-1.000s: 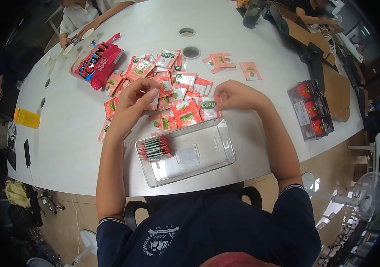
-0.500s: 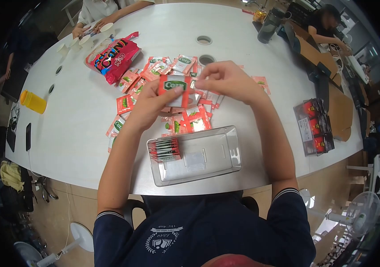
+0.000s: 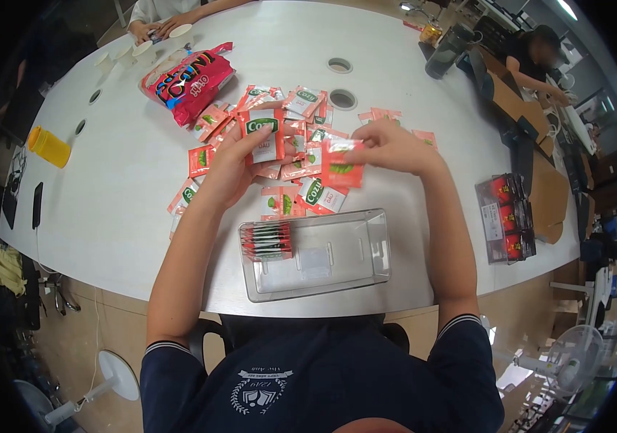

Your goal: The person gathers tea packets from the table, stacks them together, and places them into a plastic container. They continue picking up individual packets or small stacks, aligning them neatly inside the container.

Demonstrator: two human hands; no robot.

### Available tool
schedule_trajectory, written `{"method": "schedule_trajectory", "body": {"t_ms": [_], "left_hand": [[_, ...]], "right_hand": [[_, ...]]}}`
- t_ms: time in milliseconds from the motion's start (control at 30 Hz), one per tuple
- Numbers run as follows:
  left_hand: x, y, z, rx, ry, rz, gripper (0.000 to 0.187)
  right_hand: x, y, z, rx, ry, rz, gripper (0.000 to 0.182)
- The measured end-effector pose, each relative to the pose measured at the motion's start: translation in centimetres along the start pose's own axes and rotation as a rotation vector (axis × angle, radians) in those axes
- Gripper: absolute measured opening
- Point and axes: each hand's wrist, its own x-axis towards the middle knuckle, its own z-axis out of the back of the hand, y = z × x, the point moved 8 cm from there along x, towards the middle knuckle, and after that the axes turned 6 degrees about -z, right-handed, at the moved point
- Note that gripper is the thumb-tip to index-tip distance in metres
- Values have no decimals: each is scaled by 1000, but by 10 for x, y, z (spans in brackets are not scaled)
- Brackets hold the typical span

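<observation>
Over the left of a pile of red and white sachets (image 3: 313, 193), my left hand (image 3: 235, 160) holds Cozy sachets (image 3: 263, 144), thumb on the front one; how many are stacked is hidden. My right hand (image 3: 388, 148) pinches a single red sachet (image 3: 341, 164) by its right edge, above the pile's right side. Below both hands lies a clear plastic tray (image 3: 352, 285) near the table's front edge. A row of upright sachets (image 3: 266, 241) stands in the tray's left end.
A pink snack bag (image 3: 191, 83) lies behind the pile. Left is a yellow bottle (image 3: 49, 147); right, a clear box of red packs (image 3: 507, 219). A dark tumbler (image 3: 449, 52) and brown cardboard (image 3: 548, 180) are at the right. Two other people are at the far side.
My right hand now holds a red sachet, where its fingers were beside the left hand's sachets. My left hand has moved slightly left and up. The view has shifted a little.
</observation>
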Motion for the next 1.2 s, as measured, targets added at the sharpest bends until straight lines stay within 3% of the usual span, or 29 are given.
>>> {"method": "schedule_trajectory", "body": {"t_ms": [67,200,400,500,600,767,867,900,1033,1200], "left_hand": [[-1,2,-5,16,33,11,44],[-4,14,-15,-27,98,72,46],[-11,9,-34,-81,176,66,59],[-14,7,-41,100,364,-76,72],[-13,8,-39,90,368,-62,86],[-12,0,-30,-270,303,20,85],[-8,1,-23,-305,222,24,82],[-6,2,-20,-289,224,36,81],[-1,17,-8,-232,146,70,58],[-1,16,-10,-156,67,76,46]], "right_hand": [[-14,12,13,107,-12,-66,31],[-16,33,3,261,-29,104,23],[-21,57,2,116,-419,118,25],[-26,93,-25,190,-256,133,26],[-18,95,-46,438,-84,251,29],[-25,69,8,394,-198,151,35],[-7,44,1,-263,-229,142,33],[-8,32,-16,-68,-112,38,33],[3,21,-50,-525,-50,29,34],[8,8,-41,-260,66,19,29]]}}
